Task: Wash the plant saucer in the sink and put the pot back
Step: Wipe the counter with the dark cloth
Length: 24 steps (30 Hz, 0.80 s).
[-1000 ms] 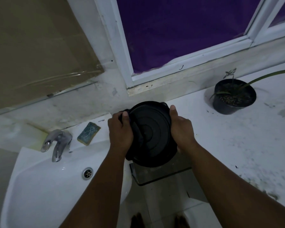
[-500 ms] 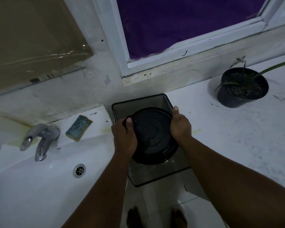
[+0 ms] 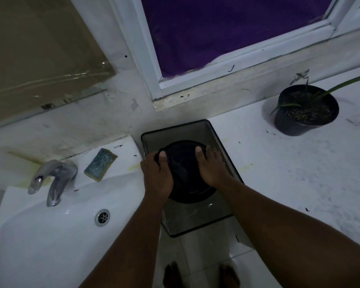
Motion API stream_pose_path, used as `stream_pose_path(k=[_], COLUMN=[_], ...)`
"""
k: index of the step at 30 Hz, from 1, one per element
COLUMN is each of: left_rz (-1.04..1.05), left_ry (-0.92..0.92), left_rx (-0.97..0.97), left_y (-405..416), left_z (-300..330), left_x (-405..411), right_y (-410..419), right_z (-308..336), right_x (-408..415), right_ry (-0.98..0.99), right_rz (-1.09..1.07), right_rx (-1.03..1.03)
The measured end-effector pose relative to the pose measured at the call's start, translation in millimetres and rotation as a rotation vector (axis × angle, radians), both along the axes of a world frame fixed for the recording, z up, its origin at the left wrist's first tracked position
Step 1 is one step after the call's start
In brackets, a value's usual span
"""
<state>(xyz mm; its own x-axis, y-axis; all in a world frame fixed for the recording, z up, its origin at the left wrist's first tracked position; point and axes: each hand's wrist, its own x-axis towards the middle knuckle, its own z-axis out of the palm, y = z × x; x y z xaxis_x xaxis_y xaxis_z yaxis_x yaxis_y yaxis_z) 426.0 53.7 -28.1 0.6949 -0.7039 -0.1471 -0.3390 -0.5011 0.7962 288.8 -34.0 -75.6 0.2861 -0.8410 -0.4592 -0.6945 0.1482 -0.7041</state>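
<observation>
I hold the round black plant saucer (image 3: 186,175) tilted over a rectangular mesh bin (image 3: 220,146) that stands between the sink and the counter. My left hand (image 3: 157,177) grips its left rim, thumb on top. On the right rim, my right hand (image 3: 211,169) grips the same way. The black pot (image 3: 306,110) with its thin green plant stands on the white counter (image 3: 289,173) at the right, apart from the saucer. The white sink (image 3: 50,235) lies to the left of my hands.
A chrome tap (image 3: 52,179) stands at the sink's back edge, with a blue-green sponge (image 3: 100,164) on the ledge beside it. The drain (image 3: 102,217) is in the basin. A window frame rises behind. My bare feet show on the floor tiles below.
Both hands have lowered the saucer from chest height down into the mouth of the mesh bin. The view has tipped downward, so more of the bin shows.
</observation>
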Motion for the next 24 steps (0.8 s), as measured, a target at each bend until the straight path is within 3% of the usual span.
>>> stream_pose_path(k=[4, 7, 11, 14, 16, 20, 24], left_rz=[0.041, 0.076, 0.141, 0.175, 0.14, 0.113, 0.101], left_ry=[0.018, 0.012, 0.155, 0.295, 0.324, 0.554, 0.561], left_rx=[-0.047, -0.132, -0.232, -0.29, -0.324, -0.388, -0.339], left_y=[3.5, 1.9, 4.3, 9.9, 12.3, 21.6, 23.4], left_z=[13.2, 24.7, 57.3, 89.4, 113.2, 153.4, 178.8], left_x=[-4.4, -7.8, -21.8, -32.8, -38.8, -56.4, -65.3], right_y=[3.6, 7.6, 26.0, 46.1, 54.5, 67.0, 78.8], right_z=[3.8, 15.1, 58.1, 102.5, 128.0, 168.4, 190.6], right_x=[-7.4, -9.8, -4.2, -6.0, -11.7, -30.5, -43.7], right_ry=[-0.003, 0.038, -0.379, -0.529, -0.556, -0.585, -0.561], right_rz=[0.101, 0.155, 0.139, 0.156, 0.146, 0.153, 0.088], right_rx=[-0.002, -0.119, -0.289, -0.277, -0.263, -0.271, -0.349])
